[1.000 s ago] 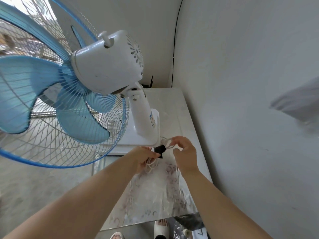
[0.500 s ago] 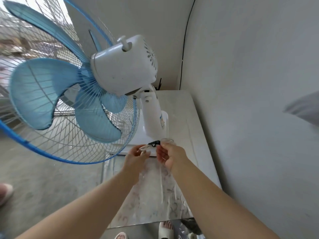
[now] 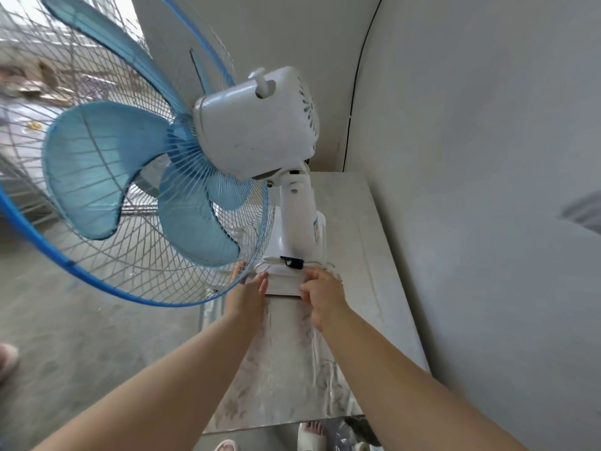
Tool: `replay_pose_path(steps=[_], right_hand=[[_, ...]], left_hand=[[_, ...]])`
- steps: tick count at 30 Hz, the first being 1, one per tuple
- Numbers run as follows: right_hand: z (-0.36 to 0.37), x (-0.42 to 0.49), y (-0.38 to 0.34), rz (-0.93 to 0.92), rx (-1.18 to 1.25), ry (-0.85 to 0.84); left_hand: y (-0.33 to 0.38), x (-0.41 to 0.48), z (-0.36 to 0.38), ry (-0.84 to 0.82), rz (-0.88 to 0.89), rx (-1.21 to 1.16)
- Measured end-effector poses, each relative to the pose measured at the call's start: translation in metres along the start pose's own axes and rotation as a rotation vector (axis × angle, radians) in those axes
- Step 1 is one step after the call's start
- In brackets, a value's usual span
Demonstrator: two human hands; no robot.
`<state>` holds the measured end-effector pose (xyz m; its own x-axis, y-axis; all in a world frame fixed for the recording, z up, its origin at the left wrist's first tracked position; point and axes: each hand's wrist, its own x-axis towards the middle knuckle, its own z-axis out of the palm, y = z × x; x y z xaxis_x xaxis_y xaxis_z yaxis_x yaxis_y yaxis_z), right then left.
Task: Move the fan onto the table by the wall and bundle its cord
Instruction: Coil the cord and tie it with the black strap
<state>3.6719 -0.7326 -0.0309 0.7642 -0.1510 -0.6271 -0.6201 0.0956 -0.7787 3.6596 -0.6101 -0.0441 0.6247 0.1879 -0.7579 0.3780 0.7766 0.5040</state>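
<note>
The fan (image 3: 253,138) stands on the table (image 3: 374,255) by the wall (image 3: 471,157), mid frame. Its bunched cord (image 3: 271,260) lies left to right on the fan's base (image 3: 283,284), just above both hands. The left hand (image 3: 248,289) touches the base with flat fingers. The right hand (image 3: 322,288), nearer the black plug (image 3: 294,262), is bent; I cannot tell if it holds anything.

The fan (image 3: 257,125) stands on the table (image 3: 357,222), the wall (image 3: 471,157) to its right. The cord (image 3: 291,262) lies on its base, just behind the left hand (image 3: 248,294) and right hand (image 3: 325,291).
</note>
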Motion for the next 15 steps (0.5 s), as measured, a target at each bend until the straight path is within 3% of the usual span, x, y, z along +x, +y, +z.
replay_pose_path(steps=[5,9,11,15], right_hand=[[-0.003,-0.006,0.008,0.008,-0.052,0.018],[-0.004,-0.006,-0.001,0.116,-0.151,0.051],[-0.007,-0.004,-0.003,0.192,-0.089,0.123],[-0.009,-0.011,0.009,0.175,0.016,0.186]], left_hand=[[-0.007,-0.012,-0.002,0.163,0.189,0.187],[-0.010,-0.020,-0.002,0.130,0.128,0.184],[-0.013,-0.026,-0.001,0.135,0.111,0.180],[-0.021,-0.026,-0.007,0.117,0.069,0.214]])
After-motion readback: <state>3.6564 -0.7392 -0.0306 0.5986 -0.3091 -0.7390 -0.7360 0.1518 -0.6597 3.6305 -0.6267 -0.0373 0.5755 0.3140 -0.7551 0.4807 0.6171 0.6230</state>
